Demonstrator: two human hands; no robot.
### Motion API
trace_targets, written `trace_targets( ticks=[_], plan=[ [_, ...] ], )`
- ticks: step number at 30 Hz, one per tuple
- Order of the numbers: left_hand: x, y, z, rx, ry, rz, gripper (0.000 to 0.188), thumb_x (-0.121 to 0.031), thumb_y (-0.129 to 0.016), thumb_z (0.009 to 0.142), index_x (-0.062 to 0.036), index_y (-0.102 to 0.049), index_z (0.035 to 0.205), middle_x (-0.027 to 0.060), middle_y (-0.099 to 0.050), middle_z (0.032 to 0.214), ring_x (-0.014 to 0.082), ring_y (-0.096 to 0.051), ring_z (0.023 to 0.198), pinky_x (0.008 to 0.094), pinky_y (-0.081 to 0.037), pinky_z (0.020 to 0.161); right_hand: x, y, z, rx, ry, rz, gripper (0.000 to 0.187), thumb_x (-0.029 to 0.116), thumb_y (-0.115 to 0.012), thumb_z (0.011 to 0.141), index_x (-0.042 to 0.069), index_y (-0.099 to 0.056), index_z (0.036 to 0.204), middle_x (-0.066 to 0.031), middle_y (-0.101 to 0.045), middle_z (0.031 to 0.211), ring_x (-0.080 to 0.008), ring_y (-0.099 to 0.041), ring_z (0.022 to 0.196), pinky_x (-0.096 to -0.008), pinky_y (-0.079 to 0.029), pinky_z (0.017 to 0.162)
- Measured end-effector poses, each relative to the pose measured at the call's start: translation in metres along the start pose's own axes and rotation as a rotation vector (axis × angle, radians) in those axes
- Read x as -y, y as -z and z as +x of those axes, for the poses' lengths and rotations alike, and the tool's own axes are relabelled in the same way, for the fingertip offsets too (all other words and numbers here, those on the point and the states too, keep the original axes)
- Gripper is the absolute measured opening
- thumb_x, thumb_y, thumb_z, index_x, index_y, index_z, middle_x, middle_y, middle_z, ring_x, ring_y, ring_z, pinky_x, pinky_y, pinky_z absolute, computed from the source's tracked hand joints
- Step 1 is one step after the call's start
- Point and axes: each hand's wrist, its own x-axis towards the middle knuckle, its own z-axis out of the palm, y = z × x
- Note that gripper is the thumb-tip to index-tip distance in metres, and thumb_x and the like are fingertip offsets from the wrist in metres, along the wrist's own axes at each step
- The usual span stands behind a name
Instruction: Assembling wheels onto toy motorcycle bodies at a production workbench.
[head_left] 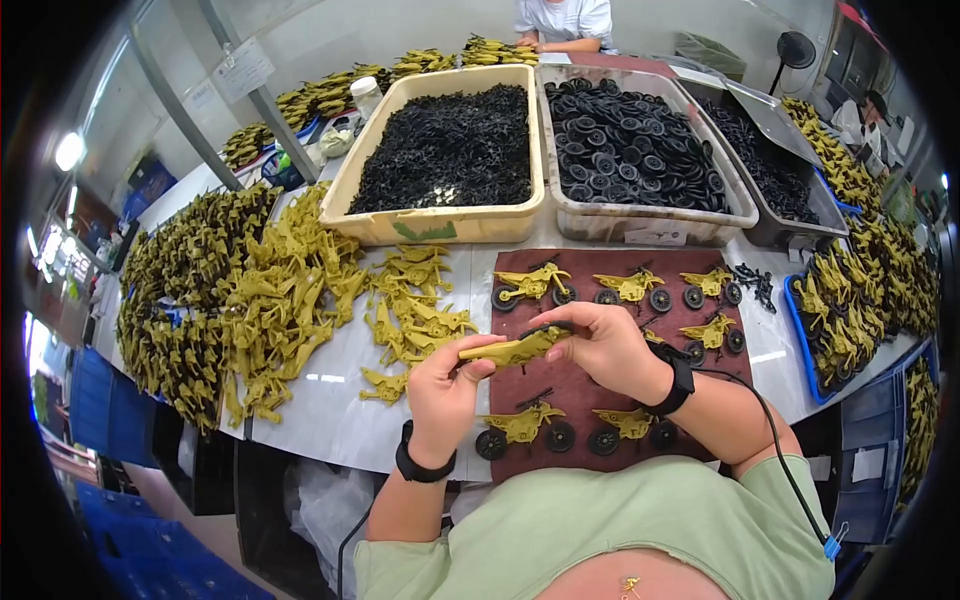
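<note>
My left hand pinches the left end of a yellow plastic toy motorbike body between thumb and fingers. At its other end my right hand grips it, fingers bent over a dark part along the top edge. I cannot make out whether that part is a wheel. Both hands hold the body above a dark red mat. On the mat lie several toy motorbikes, each a yellow body with black wheels beside or on it. One lies partly hidden under my right wrist.
Behind the mat stand a cream tub of small black parts and a translucent tub of black wheels. Yellow bodies pile up at left. A blue tray of bodies sits at right. A person is across the table.
</note>
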Motion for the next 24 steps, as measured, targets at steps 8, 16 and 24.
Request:
trace_targets(
  ticks=[8,16,24],
  plan=[
    [0.003,0.077,-0.019,-0.005,0.142,0.736,0.040,-0.001,-0.070,0.074,-0.0034,-0.061,0.113,0.0123,-0.057,0.120,0.0266,-0.059,0.101,0.0346,-0.048,0.085,-0.028,-0.012,0.021,-0.099,-0.110,-0.402,0.042,0.019,-0.072,0.084,-0.008,-0.052,0.109,-0.0220,-0.067,0.095,-0.0291,-0.066,0.089,-0.0353,-0.051,0.076],
    [0.017,0.096,-0.055,0.195,0.241,1.069,0.048,-0.004,-0.077,0.063,-0.0087,-0.063,0.109,0.0054,-0.060,0.114,0.0268,-0.052,0.111,0.0405,-0.041,0.091,-0.040,-0.013,0.015,0.071,-0.031,-0.812,0.036,0.023,-0.068,0.085,-0.008,-0.054,0.098,-0.0241,-0.062,0.091,-0.0399,-0.060,0.089,-0.0427,-0.049,0.079],
    [0.007,0.098,-0.047,0.226,0.181,0.965,0.044,-0.005,-0.075,0.062,-0.0054,-0.060,0.104,0.0075,-0.060,0.104,0.0278,-0.054,0.104,0.0394,-0.039,0.092,-0.009,-0.006,-0.003,-0.070,0.123,-0.807,0.024,0.018,-0.064,0.086,-0.001,-0.062,0.101,-0.0182,-0.063,0.094,-0.0355,-0.061,0.092,-0.0419,-0.049,0.081]
  ],
)
